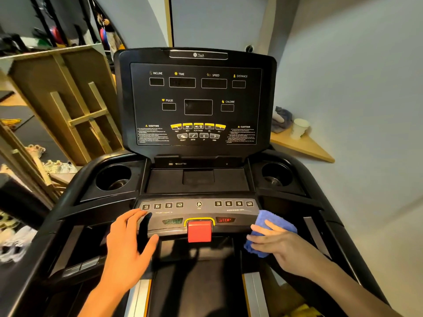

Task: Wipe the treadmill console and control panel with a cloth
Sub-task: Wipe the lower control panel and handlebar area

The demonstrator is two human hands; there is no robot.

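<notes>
The black treadmill console (196,99) stands upright ahead, its display windows dark. Below it runs the grey control panel (199,210) with number keys, a fan button and a red safety key (199,231). My right hand (277,244) presses a folded blue cloth (272,223) against the right end of the control panel, fingers laid straight over it. My left hand (128,236) rests on the left end of the panel, fingers extended and thumb under its front edge.
Cup holders (113,177) (277,175) flank a flat tray (198,180) under the console. A wooden shelf (302,147) at the right wall holds a white paper cup (298,128) and a grey rag (281,118). Wooden frames (75,106) and shoes (57,165) stand at left.
</notes>
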